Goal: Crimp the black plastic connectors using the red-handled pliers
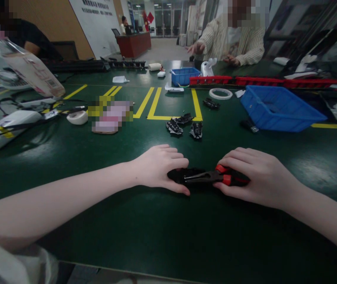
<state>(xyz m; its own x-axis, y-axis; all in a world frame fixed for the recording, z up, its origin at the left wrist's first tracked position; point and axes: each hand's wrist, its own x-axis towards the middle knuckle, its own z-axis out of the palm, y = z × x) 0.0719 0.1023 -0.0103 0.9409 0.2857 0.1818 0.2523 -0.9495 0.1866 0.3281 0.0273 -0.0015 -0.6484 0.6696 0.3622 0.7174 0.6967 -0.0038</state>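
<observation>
My left hand (161, 167) is closed around one end of a dark black part (175, 174), with the thumb below it. Red-and-black handled pliers (226, 180) are gripped in my right hand (254, 177). Their long metal jaws point left and lie along the black part; whether they bite on it I cannot tell. Both hands are low over the green table (168, 228). Beyond them lie several small black-and-silver parts, one of them upright-looking (196, 130) and another to its left (174, 127).
A blue bin (280, 108) stands at right, with a smaller blue bin (184, 75) farther back. A tape roll (220, 93) and a red rail (259, 81) lie nearby. At left are a phone-like pink object (112, 118), a white device (11, 128) and a tilted bottle (34, 71). A person (233, 43) sits opposite.
</observation>
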